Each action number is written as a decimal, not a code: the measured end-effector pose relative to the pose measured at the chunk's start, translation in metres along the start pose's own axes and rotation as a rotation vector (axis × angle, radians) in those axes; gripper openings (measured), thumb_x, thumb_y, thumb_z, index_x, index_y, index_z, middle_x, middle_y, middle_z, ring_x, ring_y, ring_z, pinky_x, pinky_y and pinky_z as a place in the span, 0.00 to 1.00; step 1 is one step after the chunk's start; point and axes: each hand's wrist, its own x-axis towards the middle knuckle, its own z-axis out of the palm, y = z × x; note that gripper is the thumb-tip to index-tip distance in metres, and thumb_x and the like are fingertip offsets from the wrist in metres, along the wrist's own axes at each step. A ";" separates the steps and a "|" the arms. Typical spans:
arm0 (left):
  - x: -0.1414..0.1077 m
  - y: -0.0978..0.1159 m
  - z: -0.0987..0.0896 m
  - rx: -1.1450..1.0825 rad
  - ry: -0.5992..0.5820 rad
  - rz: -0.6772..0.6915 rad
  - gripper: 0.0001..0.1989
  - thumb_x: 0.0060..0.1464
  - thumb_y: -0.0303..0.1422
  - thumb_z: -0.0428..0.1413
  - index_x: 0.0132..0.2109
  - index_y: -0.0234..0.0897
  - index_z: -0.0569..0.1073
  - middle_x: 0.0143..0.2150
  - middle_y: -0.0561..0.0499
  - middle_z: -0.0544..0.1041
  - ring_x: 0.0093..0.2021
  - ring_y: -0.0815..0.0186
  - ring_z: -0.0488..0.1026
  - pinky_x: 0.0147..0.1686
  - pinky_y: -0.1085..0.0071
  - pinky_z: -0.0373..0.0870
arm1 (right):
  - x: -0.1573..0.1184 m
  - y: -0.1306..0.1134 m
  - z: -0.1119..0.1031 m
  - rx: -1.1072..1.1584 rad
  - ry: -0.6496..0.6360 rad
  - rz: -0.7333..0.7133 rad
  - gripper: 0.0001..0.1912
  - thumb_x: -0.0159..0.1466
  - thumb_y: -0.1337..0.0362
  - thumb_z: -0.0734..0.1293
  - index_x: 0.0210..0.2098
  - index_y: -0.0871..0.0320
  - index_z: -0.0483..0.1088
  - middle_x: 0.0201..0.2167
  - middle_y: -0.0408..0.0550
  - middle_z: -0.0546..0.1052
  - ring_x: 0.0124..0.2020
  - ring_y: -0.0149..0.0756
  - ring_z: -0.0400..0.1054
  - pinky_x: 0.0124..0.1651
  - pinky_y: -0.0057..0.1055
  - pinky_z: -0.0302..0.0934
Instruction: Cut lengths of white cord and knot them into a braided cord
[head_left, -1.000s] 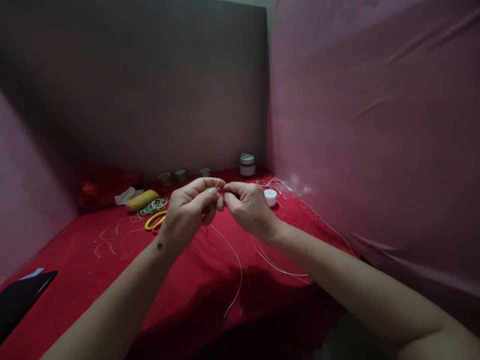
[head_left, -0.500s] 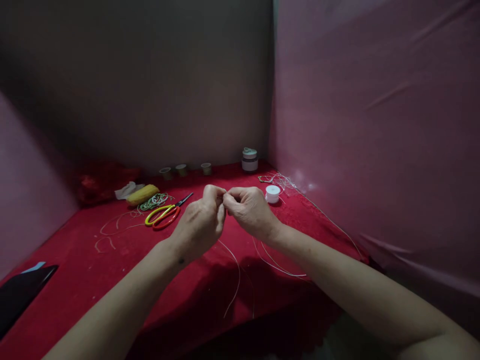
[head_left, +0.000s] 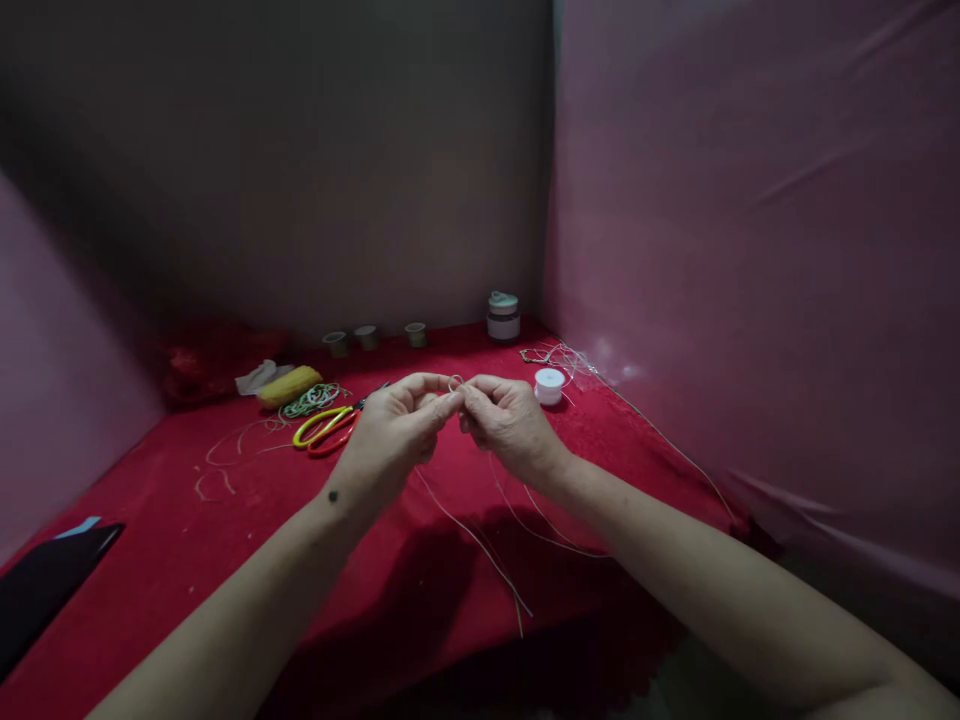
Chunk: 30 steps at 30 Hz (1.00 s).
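My left hand (head_left: 405,420) and my right hand (head_left: 506,420) meet fingertip to fingertip above the red cloth. Both are closed in a pinch on thin cord, and a small loop of the cord (head_left: 455,383) stands up between the fingertips. Pale loose ends (head_left: 472,535) of cord hang below my left hand, and others (head_left: 536,515) trail under my right. Just left of my left hand lie scissors (head_left: 326,428) with one yellow and one red handle, the blades partly hidden behind it. A white spool (head_left: 549,386) stands right of my right hand.
On the red cloth (head_left: 187,560), a yellow bundle (head_left: 291,386) and tangled green and white cord (head_left: 311,400) lie at left. Several small spools (head_left: 415,334) and a lidded jar (head_left: 503,316) stand along the back. More tangled cord (head_left: 562,358) lies by the pink wall sheet (head_left: 750,250).
My left hand has rolled over, bringing its thumb into view, and a small cord loop now shows between the fingertips. The hanging ends have swung right. The whole view has shifted slightly.
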 end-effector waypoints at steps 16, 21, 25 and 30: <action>0.007 -0.022 0.003 0.356 0.148 0.301 0.05 0.52 0.30 0.52 0.30 0.35 0.71 0.23 0.56 0.70 0.18 0.76 0.59 0.17 0.79 0.55 | 0.000 0.009 0.000 0.379 -0.012 0.316 0.14 0.58 0.60 0.63 0.21 0.59 0.59 0.12 0.34 0.59 0.11 0.19 0.45 0.14 0.22 0.37; 0.011 -0.027 -0.001 0.394 0.161 0.328 0.05 0.53 0.31 0.52 0.32 0.35 0.71 0.25 0.56 0.71 0.20 0.76 0.60 0.18 0.79 0.56 | 0.000 0.007 -0.001 0.408 -0.038 0.347 0.12 0.58 0.60 0.63 0.22 0.59 0.61 0.13 0.35 0.60 0.11 0.19 0.45 0.14 0.22 0.36; 0.013 -0.032 -0.006 0.494 0.228 0.391 0.05 0.53 0.29 0.51 0.32 0.35 0.70 0.25 0.56 0.71 0.22 0.75 0.62 0.21 0.79 0.59 | -0.001 0.008 -0.005 0.425 -0.059 0.357 0.08 0.53 0.63 0.67 0.24 0.61 0.64 0.15 0.37 0.64 0.12 0.18 0.47 0.15 0.22 0.37; 0.015 -0.040 -0.014 0.826 0.276 0.635 0.03 0.53 0.28 0.52 0.34 0.36 0.70 0.25 0.57 0.71 0.22 0.76 0.64 0.25 0.79 0.60 | -0.002 0.011 -0.010 0.401 -0.019 0.375 0.07 0.50 0.65 0.68 0.22 0.61 0.66 0.15 0.38 0.64 0.13 0.19 0.48 0.16 0.22 0.37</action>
